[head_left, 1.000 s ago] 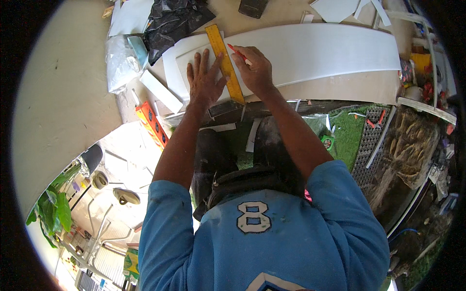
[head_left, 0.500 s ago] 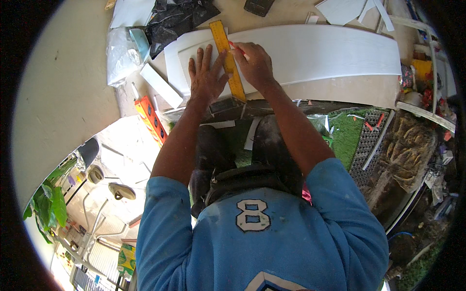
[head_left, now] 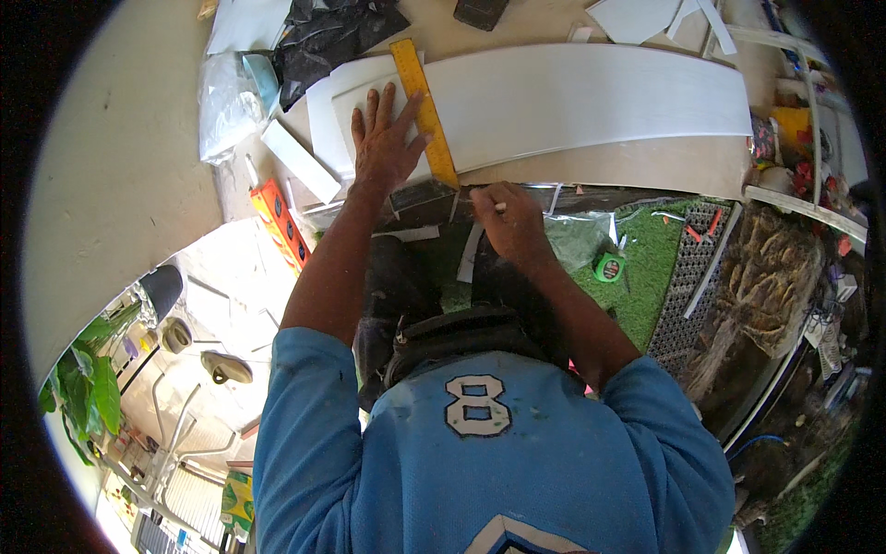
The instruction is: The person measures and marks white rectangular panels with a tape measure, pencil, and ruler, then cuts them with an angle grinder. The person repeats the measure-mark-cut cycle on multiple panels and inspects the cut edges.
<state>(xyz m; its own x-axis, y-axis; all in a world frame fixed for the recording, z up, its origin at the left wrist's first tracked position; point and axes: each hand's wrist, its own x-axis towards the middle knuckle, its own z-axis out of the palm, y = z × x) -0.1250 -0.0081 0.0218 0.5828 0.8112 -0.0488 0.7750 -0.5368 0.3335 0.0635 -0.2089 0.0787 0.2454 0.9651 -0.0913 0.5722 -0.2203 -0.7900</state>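
Note:
A long white panel (head_left: 591, 97) lies across the table, its near edge curved. Across its left part slants a yellow ruler (head_left: 426, 120). My left hand (head_left: 386, 138) lies flat with spread fingers on a smaller off-white sheet (head_left: 349, 103); its thumb and forefinger touch the ruler's left side. Below the ruler's near end, off the panel, my right hand (head_left: 513, 226) is closed in front of the table edge. A small pale end shows between its fingers; the rest of what it holds, a slim red pencil by the earlier view, is hidden.
A narrow white strip (head_left: 301, 162) and an orange spirit level (head_left: 279, 222) lie left of the panel. Behind are black plastic (head_left: 328, 42) and clear plastic (head_left: 226, 106). A green tape measure (head_left: 609, 268) rests on artificial grass (head_left: 646, 295) below the table.
My right hand has drawn back from the ruler toward me, off the panel. My left hand stays on the sheet against the ruler. The tape measure shows more fully.

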